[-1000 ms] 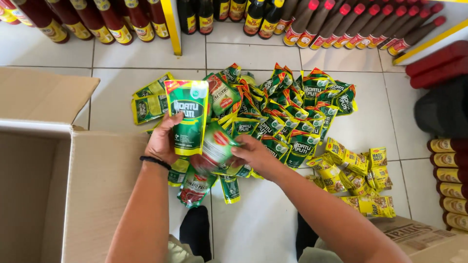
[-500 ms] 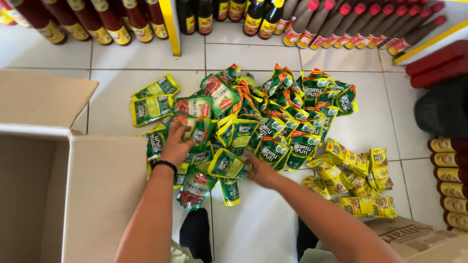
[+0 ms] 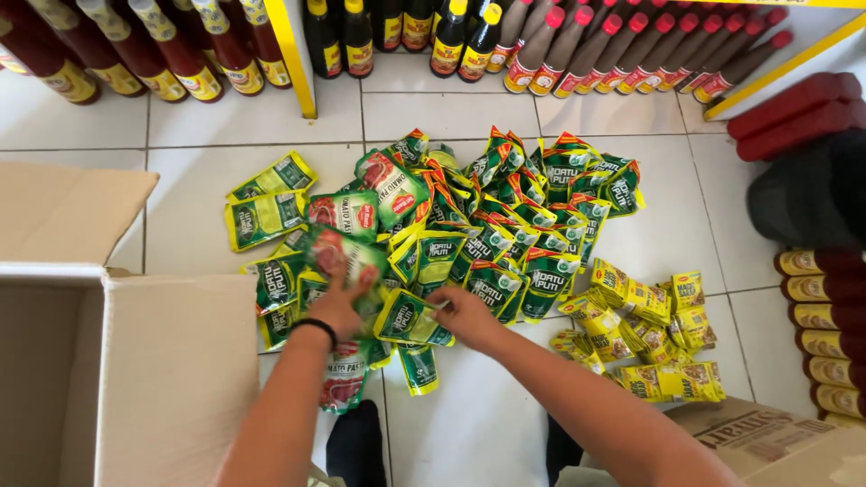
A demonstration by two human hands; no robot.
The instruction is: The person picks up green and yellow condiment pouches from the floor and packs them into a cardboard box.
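Here, at the far left, an open cardboard box of plain matte brown board stands on the white tiled floor, its flaps spread flat. Along the far edge runs a row of glossy red sauce bottles with yellow labels, then dark glass bottles beside a yellow shelf post.

Just right of the box, the left hand, a black band at its wrist, presses on a soft red and green pouch at the near left of the pile; the fingers are close together, closed on the pouch's lower edge. Other flat, shiny pouches with red fruit pictures lie around it, one lying just near of the wrist.

In the middle spreads a heap of crinkly green foil sachets with orange tops, overlapping at all angles. The right hand rests at the near edge of this heap, its fingers pinched together on the corner of a green and yellow sachet that lies flat on the tiles between the two hands.

Farther right, near the heap but apart from it, sits a smaller cluster of small yellow packets, squarish and glossy. At the far right stand red-capped brown bottles, smooth red cylinders, and a column of gold-labelled bottles; a printed carton lies at the near right.
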